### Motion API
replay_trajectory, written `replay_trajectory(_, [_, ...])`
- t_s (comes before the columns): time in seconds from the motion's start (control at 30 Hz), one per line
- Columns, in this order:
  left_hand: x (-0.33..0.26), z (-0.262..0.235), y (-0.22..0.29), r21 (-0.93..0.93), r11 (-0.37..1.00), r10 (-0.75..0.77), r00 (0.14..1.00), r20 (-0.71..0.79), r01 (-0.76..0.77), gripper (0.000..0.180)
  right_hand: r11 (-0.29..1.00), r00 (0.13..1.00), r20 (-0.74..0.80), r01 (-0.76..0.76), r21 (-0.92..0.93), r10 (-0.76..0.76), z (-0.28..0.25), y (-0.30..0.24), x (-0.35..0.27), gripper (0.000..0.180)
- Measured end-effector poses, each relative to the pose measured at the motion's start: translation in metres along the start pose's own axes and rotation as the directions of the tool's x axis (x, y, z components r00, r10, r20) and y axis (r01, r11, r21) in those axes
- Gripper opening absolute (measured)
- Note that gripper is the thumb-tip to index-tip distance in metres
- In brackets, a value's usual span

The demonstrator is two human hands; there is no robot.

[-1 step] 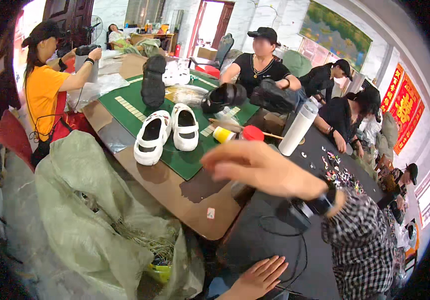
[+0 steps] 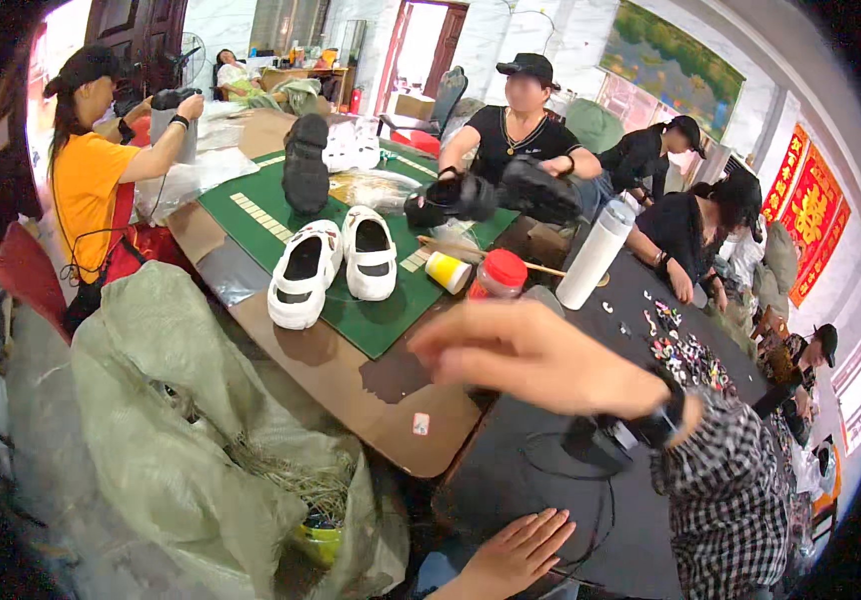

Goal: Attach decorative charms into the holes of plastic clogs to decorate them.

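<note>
Spread flat with nothing in it, the left hand (image 2: 519, 553) rests on the black table (image 2: 491, 460); above hangs the right hand (image 2: 541, 360), fingers bent (too blurred to tell whether they pinch anything). Beyond lie small coloured pieces (image 2: 686, 362), loose and seemingly unsorted, and a red-lidded jar (image 2: 501, 272). Two white shoes (image 2: 374, 286) stand paired on the green mat (image 2: 369, 328), apparently set out, neither hand touching them. Across, a co-worker (image 2: 504, 138) handles black shoes (image 2: 541, 190).

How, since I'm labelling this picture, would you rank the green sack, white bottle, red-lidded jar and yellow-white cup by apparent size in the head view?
1. Green sack, easily largest
2. White bottle
3. Red-lidded jar
4. Yellow-white cup, smallest
</note>
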State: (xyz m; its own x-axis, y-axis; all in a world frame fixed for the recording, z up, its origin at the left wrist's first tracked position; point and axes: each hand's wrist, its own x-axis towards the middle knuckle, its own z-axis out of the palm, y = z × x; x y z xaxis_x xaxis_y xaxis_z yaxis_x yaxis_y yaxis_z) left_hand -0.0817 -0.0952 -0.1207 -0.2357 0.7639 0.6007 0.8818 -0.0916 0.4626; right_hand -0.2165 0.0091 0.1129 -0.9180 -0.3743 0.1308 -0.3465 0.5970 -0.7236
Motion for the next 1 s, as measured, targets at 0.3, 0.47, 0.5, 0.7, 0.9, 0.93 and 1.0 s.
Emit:
replay_trajectory(0.3, [0.001, 0.013, -0.002, -0.071, 0.997, -0.034, 0.994, 0.105, 0.042, 0.049, 1.0, 0.996, 0.092, 0.011, 0.011, -0.012, 0.026, -0.052, -0.157, 0.027])
replay_trajectory(0.47, [0.006, -0.005, 0.006, 0.055, 0.998, -0.028, 0.999, -0.022, 0.029, 0.053, 0.988, 0.988, 0.111, -0.121, 0.1, 0.11, 0.029, -0.078, -0.217, 0.025])
replay_trajectory(0.5, [0.004, -0.005, 0.004, 0.031, 0.999, -0.031, 0.999, -0.009, 0.031, 0.052, 0.98, 0.989, 0.096, -0.126, 0.156, 0.112, 0.028, -0.081, -0.228, 0.025])
replay_trajectory(0.7, [-0.014, -0.04, -0.032, 0.037, 0.991, -0.119, 0.972, -0.204, 0.129, 0.048, 0.864, 0.932, -0.16, -0.225, 0.451, 0.326, 0.07, -0.078, -0.317, 0.026])
replay_trajectory(0.9, [-0.113, -0.119, -0.103, 0.426, 0.617, -0.56, 0.749, -0.353, 0.662, 0.05, 0.828, 0.941, 0.002, -0.299, 0.475, 0.338, 0.125, -0.048, -0.32, 0.021])
replay_trajectory(0.93, [-0.14, -0.129, -0.116, 0.558, 0.513, -0.623, 0.73, -0.281, 0.652, 0.051, 0.844, 0.951, 0.014, -0.28, 0.457, 0.308, 0.134, -0.04, -0.316, 0.021])
replay_trajectory(1.0, [-0.184, -0.141, -0.121, 0.623, 0.384, -0.717, 0.646, -0.264, 0.681, 0.04, 0.891, 0.971, 0.017, -0.227, 0.394, 0.239, 0.153, -0.019, -0.312, 0.024])
